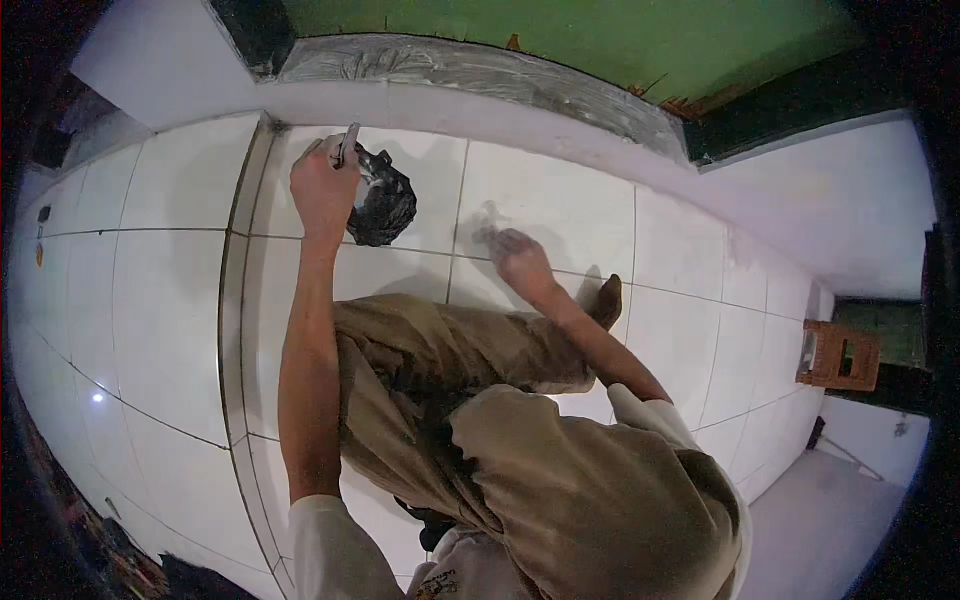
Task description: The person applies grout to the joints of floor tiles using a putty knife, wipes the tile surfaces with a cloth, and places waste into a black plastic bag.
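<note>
In the head view we see our left hand (322,188) in the upper left of the frame, its fingers curled tight around a slim pale tool (347,143), perhaps a scraper or a small blade, whose tip stands up above the knuckles near the grout line. Just right of that hand, and touching it, lies a crumpled black plastic bag (383,203) on the white floor tiles (160,300). We judge the tool stiff, light and narrow, best held low on its handle as it is now; the bag looks soft, thin and slippery, easy to crush, and best gathered at its bunched top. Our right hand (517,255) sits near the frame's centre, fingers spread and pressed flat on a tile that shows a faint smear. The glazed tiles look hard, smooth and likely slick. Our bent knees in tan trousers (560,490) fill the lower middle. Across the top runs a grey cement sill (480,70) under a green wall (600,35), and at the right edge stands a small wooden stool (840,355).
</note>
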Demonstrator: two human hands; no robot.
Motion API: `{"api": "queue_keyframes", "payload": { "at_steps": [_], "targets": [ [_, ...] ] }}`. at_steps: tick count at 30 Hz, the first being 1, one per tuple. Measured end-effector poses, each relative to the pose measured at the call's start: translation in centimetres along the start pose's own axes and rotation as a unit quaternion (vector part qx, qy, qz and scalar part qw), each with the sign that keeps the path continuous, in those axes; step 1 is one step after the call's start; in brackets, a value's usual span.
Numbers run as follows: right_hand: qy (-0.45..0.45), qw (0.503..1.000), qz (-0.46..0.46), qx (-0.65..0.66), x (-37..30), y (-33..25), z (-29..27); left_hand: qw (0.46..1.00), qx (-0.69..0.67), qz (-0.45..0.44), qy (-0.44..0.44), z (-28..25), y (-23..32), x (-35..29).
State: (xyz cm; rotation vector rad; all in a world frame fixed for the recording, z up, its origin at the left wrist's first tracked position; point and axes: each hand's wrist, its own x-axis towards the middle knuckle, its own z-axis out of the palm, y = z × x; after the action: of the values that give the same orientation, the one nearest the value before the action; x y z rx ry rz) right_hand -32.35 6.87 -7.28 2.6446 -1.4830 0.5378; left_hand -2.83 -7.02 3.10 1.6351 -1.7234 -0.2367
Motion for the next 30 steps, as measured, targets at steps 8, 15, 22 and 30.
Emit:
{"api": "queue_keyframes", "payload": {
  "at_steps": [8,15,22,30],
  "targets": [
    [-0.121,0.99,0.063,0.031,1.1,-1.0,2.2,1.0,0.02,0.001,-0.023,0.0,-0.1,0.1],
    [-0.048,0.999,0.023,-0.004,2.3,-2.9,2.4,1.0,-0.003,-0.009,-0.017,-0.1,-0.1,0.0],
    [-0.054,0.996,0.068,-0.027,3.6,-1.1,3.9,1.0,-0.02,0.016,0.001,0.4,-0.1,-0.2],
    [-0.042,0.999,0.001,0.005,4.1,-3.8,3.0,0.999,0.011,0.028,0.015,0.2,-0.5,-0.2]
  ]
}}
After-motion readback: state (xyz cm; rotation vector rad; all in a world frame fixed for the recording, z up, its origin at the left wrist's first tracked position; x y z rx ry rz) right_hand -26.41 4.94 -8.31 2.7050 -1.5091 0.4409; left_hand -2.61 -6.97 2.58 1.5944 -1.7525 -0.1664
